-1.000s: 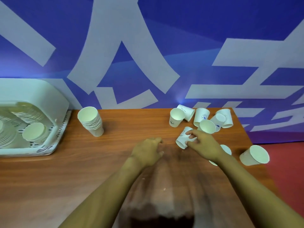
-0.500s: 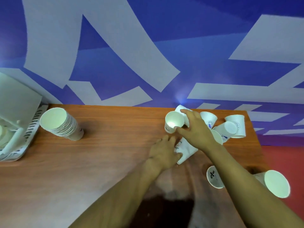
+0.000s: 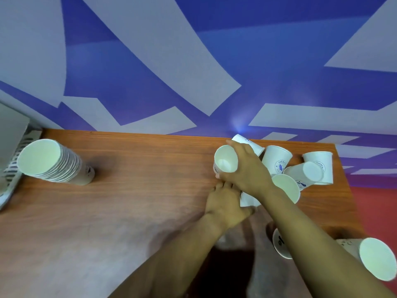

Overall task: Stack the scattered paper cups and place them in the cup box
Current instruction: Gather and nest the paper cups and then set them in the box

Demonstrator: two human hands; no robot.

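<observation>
cup box (image 3: 12, 151) way left of left hand (image 3: 225, 203), mostly chopped by frame edge, inside not visible; cup (image 3: 249, 200) under both hands mostly buried, grip unclear; right hand (image 3: 247, 171) covers side of open cup (image 3: 225, 161); cup (image 3: 280, 244) behind right forearm half hidden; logos too small to read

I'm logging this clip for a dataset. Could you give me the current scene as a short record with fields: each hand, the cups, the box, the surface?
right hand: grips an upright cup from its right side
left hand: grips a lying cup, mostly hidden under the right forearm
stack: tall nested stack at the table's left, apart from both hands
loose cups: a cluster at the far right; two more near the right edge
cup box: only a corner shows, at the left edge
table: wood
</observation>
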